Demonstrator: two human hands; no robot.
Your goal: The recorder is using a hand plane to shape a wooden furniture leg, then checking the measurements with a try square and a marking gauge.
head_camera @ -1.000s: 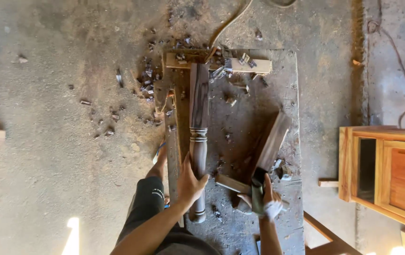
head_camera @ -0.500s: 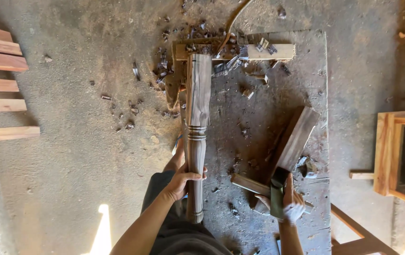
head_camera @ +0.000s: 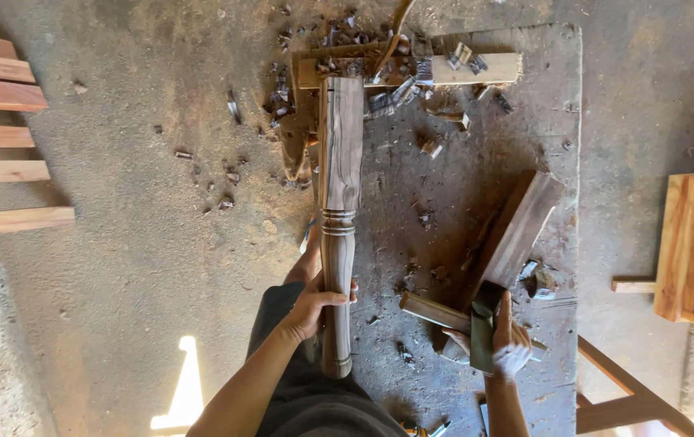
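A long turned wooden leg (head_camera: 340,186) lies along the left edge of a dusty workbench (head_camera: 557,97), its square end against a wooden stop block (head_camera: 412,71) at the far side. My left hand (head_camera: 315,303) grips the round lower part of the leg. My right hand (head_camera: 502,344), dusted white, is closed on a dark flat tool (head_camera: 482,332) near the bench's front. The tool's end rests on a short wooden stick (head_camera: 432,311). Behind it a dark plank (head_camera: 517,226) lies slanted.
Wood chips and shavings (head_camera: 282,105) litter the far end of the bench and the concrete floor. Reddish planks (head_camera: 3,129) lie stacked at the left. A light wooden cabinet frame (head_camera: 691,243) stands at the right, with a brace (head_camera: 630,396) low right.
My left hand has closed around the leg's round part, and my right hand with the tool has shifted slightly. The view has swung down and left, so everything sits further right.
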